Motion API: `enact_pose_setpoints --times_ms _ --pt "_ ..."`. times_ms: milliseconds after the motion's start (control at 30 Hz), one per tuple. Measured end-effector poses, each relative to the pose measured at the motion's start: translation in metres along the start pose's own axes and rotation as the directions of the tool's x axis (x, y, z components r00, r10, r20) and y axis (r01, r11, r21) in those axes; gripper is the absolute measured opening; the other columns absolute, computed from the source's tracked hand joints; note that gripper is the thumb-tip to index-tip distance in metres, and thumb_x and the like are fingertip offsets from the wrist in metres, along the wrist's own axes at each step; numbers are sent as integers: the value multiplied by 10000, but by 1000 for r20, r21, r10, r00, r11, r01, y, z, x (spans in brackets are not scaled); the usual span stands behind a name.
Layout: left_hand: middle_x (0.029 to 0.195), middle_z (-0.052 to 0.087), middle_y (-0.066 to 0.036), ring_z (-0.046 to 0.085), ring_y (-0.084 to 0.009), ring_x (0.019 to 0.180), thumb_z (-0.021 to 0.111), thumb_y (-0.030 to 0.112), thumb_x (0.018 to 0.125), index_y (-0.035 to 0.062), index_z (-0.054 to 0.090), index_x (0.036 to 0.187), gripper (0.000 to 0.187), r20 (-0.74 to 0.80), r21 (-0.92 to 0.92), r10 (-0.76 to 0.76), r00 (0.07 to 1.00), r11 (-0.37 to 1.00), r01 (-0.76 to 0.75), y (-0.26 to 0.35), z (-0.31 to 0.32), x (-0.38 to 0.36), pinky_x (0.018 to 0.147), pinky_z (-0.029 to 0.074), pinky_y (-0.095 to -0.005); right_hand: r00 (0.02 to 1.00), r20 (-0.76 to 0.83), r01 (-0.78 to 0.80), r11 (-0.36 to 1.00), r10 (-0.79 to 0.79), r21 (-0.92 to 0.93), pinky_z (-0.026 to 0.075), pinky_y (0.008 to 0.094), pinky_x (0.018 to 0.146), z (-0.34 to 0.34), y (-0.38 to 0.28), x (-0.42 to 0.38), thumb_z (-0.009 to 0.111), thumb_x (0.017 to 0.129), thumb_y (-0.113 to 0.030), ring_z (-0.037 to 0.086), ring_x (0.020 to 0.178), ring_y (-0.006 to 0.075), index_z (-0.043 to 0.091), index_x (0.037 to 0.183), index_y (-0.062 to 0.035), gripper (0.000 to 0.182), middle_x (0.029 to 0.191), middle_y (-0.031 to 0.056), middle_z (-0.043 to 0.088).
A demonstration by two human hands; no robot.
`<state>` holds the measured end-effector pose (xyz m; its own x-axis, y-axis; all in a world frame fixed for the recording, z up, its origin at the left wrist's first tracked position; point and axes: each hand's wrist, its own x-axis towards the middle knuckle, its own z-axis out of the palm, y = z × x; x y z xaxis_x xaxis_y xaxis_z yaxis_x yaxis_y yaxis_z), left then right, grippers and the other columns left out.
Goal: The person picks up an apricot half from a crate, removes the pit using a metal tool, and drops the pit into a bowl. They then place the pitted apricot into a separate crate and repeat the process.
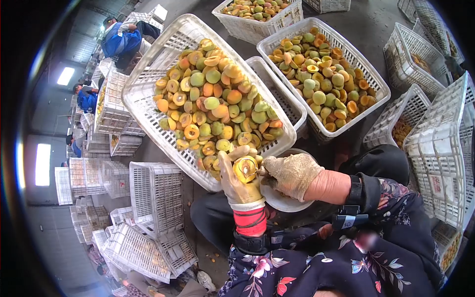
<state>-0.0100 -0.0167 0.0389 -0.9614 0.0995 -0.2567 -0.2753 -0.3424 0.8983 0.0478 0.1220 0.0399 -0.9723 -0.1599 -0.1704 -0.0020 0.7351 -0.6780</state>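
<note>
Head-worn camera, facing forward and down.

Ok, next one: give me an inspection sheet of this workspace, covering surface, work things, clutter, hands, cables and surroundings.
Surface: dark floor; no table seen
Work things: cut fruit, pit showing; near crate, tilted, and far crate, both holding fruit pieces; bowl below the right hand
Clutter: small scraps on the floor
Left hand: gloved, holds the cut fruit
Right hand: gloved, beside the cut fruit; grip hidden
Cables: nothing seen
Surroundings: stacked crates at left, people in blue beyond
</note>
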Motion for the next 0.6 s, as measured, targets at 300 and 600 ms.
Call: enact_pose_setpoints --times_ms 300,600 --pt "901 646 -131 652 -206 721 435 377 1048 -15 575 1052 416 87 202 198 976 956 -212 -17 -12 9 652 556 -293 994 54 -99 995 98 25 528 483 756 5 -2 1 578 910 -371 675 816 370 572 1040 -82 316 815 163 679" --pt "716 662 -129 626 -185 589 473 392 1024 -36 648 851 494 92 271 59 994 959 -82 6 -2 9 574 529 -290 952 270 -158 987 146 23 503 431 813 2 -6 3 558 914 -338 629 921 344 564 1054 -103 273 931 126 636"
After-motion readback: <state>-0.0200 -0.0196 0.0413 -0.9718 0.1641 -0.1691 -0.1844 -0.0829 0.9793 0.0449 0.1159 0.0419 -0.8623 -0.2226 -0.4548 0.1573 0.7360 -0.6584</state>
